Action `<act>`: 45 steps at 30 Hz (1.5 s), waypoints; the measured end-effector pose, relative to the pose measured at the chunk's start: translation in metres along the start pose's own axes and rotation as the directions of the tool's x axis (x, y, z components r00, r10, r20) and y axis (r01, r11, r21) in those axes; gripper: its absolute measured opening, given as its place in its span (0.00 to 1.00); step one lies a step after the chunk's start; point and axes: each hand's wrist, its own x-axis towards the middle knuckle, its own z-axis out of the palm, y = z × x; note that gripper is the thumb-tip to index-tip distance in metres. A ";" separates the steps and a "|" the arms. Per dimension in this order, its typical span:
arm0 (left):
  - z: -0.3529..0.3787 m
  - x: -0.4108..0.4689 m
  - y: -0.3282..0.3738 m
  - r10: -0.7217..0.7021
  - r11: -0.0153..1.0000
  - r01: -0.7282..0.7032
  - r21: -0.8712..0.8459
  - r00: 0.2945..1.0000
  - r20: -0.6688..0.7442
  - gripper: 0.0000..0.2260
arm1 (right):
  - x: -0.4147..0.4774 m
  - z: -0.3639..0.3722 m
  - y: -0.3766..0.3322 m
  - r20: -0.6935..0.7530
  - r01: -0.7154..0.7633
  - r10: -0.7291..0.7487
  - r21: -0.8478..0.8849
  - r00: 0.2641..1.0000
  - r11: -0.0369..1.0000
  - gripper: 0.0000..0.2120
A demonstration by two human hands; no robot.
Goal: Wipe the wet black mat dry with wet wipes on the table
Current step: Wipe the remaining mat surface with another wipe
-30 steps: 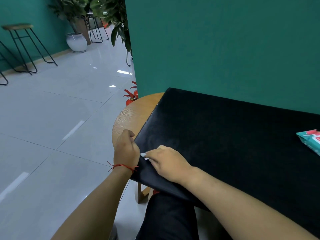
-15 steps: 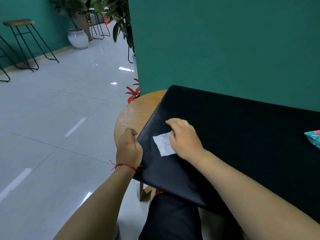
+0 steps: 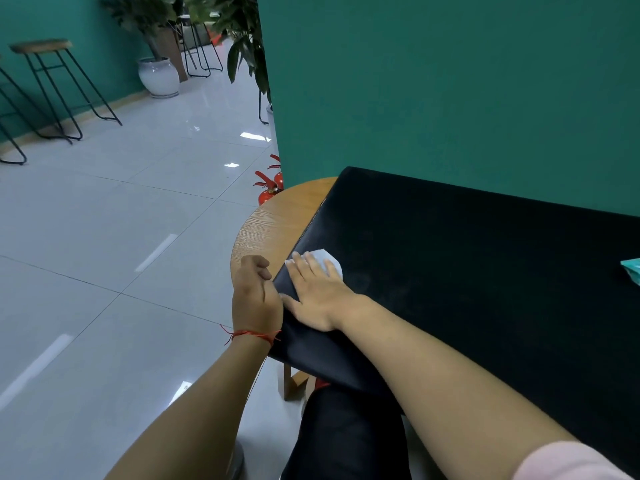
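Fingers of right hand [image 3: 318,299] flat, pressing one wipe [image 3: 328,259] | left hand [image 3: 254,299] curled, gripping one black mat [image 3: 467,271]

A: What colour is the mat [image 3: 467,271]?
B: Plain black, with a white wipe [image 3: 327,259] on it. The desk [image 3: 277,223] beneath is orange-brown with wood grain.
A: And the wall [image 3: 450,81]?
B: Plain teal-green. The pack [image 3: 632,270] is teal too.
A: Anything red?
B: A thin red string [image 3: 251,334] at the left wrist, and red extinguishers [image 3: 268,192] on the pale grey tiled floor [image 3: 104,237]. The sleeve [image 3: 571,462] is pale pink.
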 end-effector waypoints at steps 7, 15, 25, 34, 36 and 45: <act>-0.004 -0.002 -0.002 0.017 0.998 -0.016 -0.057 1.000 0.004 0.12 | 0.004 0.008 -0.012 0.009 0.179 -0.179 -0.048 0.984 0.983 0.35; -0.004 -0.002 -0.002 0.013 0.999 -0.013 -0.032 1.000 0.004 0.12 | -0.051 0.003 0.007 0.054 0.316 -0.314 -0.053 0.948 0.947 0.35; -0.001 -0.002 0.002 0.021 1.000 -0.021 0.019 1.000 0.013 0.12 | -0.057 -0.031 0.096 0.100 -0.125 0.125 -0.008 0.987 0.992 0.37; -0.001 -0.003 0.008 0.038 0.998 -0.038 0.041 0.999 0.017 0.11 | -0.083 -0.006 0.046 0.068 -0.075 0.072 0.044 0.995 0.996 0.45; -0.002 -0.004 0.010 0.043 0.998 -0.044 0.050 0.999 0.021 0.11 | -0.101 0.001 0.031 0.070 -0.010 0.007 0.042 0.998 0.999 0.44; -0.002 -0.004 0.010 0.053 0.993 -0.058 0.099 0.997 0.055 0.09 | -0.158 -0.008 0.075 0.106 -0.004 0.003 0.003 0.994 1.000 0.35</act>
